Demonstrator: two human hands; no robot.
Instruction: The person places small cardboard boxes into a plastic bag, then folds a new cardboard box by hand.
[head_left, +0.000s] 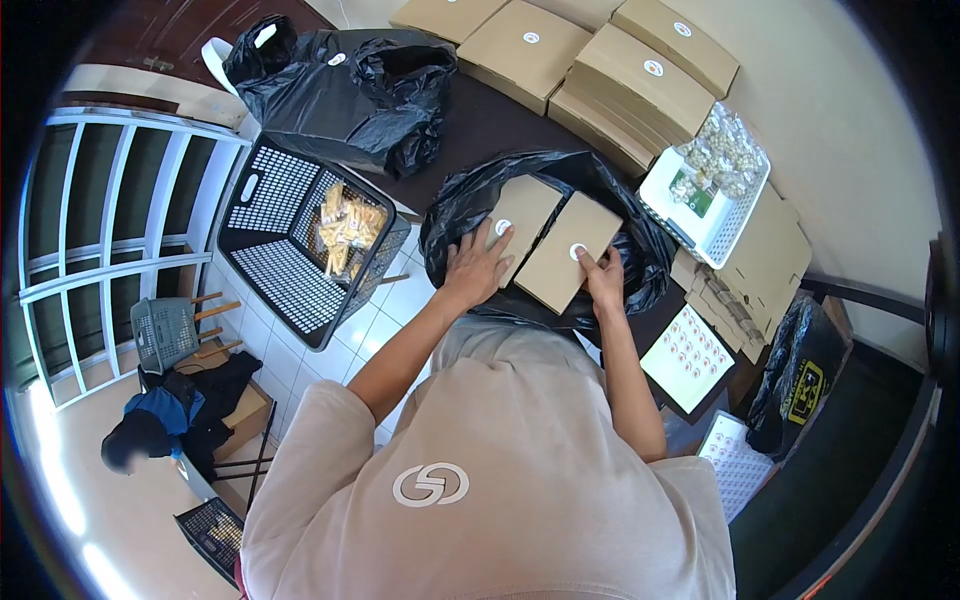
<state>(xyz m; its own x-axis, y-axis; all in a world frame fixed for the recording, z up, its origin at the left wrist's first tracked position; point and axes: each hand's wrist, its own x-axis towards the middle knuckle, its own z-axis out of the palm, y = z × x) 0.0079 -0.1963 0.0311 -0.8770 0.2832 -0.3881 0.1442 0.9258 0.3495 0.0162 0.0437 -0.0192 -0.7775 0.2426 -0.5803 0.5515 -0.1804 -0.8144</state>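
Observation:
Two brown cardboard boxes lie side by side inside an opened black plastic bag [650,262]. Each box has a round white sticker on top. My left hand [478,266] lies spread on the left box [522,208], with its fingertips near the sticker. My right hand [603,283] holds the right edge of the right box [560,262], thumb on top close to the sticker; its other fingers are partly hidden at the side. The bag's edges are bunched around both boxes.
Stickered cardboard boxes [625,75] are stacked along the wall. A filled black bag [330,100] stands at the back left. A dark basket [290,235] holds yellow packets; a white basket [727,225] holds small packs. A sticker sheet [688,358] lies right. Another person [165,425] is at lower left.

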